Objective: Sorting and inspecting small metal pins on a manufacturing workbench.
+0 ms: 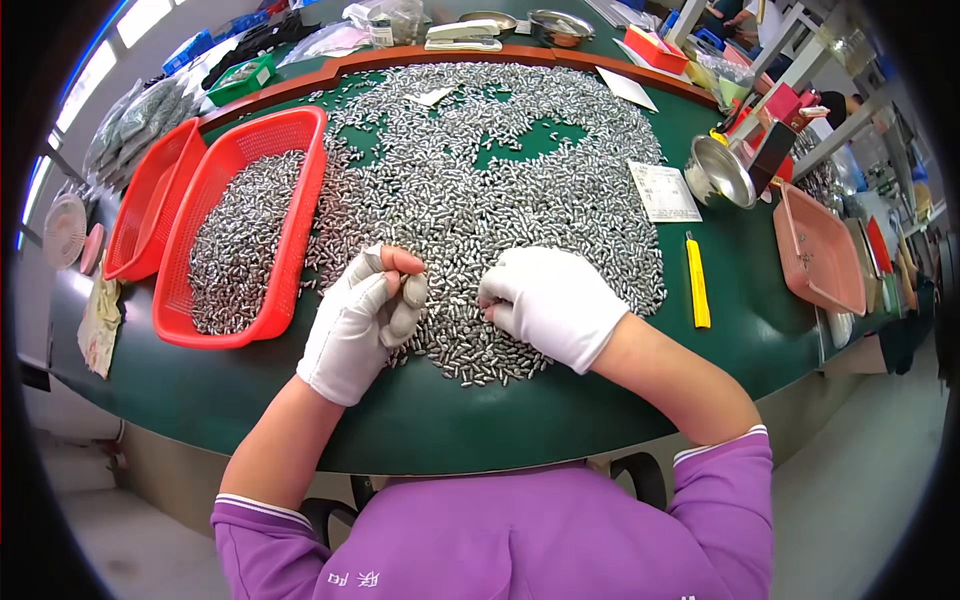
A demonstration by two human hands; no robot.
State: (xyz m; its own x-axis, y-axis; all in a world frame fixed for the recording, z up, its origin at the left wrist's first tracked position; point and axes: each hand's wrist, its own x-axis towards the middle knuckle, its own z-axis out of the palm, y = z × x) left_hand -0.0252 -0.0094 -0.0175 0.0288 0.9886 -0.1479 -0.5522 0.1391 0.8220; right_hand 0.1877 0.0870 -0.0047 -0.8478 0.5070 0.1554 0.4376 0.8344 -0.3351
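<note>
red mesh baskets (262,150): 2 | pink tray (818,250): 1 | steel bowls (717,172): 3 | yellow utility knife (697,282): 1 | paper slips (665,191): 3 | gloved hands (352,322): 2 | small metal pieces (480,200): uncountable, one spread heap plus one basket load

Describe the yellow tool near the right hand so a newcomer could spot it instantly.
Start at the big heap of small silvery metal pieces on the green table. Just past its right edge, right of the gloved right hand, lies a slim yellow utility knife, alone on bare green, the only yellow stick there.
</note>
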